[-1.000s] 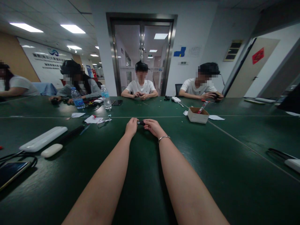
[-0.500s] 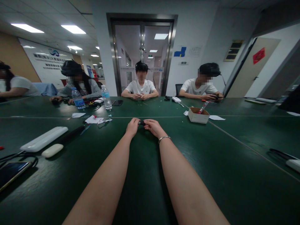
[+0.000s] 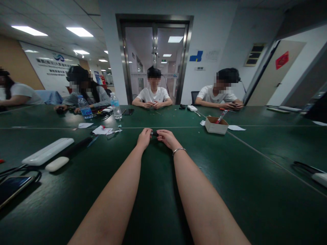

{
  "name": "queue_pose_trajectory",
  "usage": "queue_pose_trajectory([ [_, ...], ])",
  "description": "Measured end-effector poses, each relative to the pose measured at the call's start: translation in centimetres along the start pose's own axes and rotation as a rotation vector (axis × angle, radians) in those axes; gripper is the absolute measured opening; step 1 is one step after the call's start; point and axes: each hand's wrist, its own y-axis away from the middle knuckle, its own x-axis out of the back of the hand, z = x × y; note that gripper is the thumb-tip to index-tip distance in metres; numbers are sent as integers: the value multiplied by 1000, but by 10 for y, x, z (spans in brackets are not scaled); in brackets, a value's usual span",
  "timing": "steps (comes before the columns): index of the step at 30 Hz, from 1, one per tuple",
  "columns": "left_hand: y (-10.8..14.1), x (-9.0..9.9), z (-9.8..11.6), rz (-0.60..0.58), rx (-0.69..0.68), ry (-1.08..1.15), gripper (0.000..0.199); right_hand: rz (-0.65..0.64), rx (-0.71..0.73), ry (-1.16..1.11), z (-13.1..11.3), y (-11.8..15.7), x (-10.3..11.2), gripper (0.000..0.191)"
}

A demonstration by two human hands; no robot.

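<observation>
Both my arms reach forward over the dark green table. Between my hands is a small black object with a shiny metal-looking end, too small to identify for certain. My left hand pinches its left, shiny end. With thumb and fingers closed, my right hand grips the black right end. The fingers cover much of the object. A silver bangle circles my right wrist.
At left lie a white power-bank-like device, a pale rounded case, and a phone with cables. Two water bottles stand farther back. A small open box is at right. Several people sit across the table.
</observation>
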Motion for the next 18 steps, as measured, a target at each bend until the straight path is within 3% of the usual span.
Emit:
queue_pose_trajectory([
  [18, -5, -1, -5, 38, -29, -34, 26, 11, -5, -4, 0, 1, -1, 5],
])
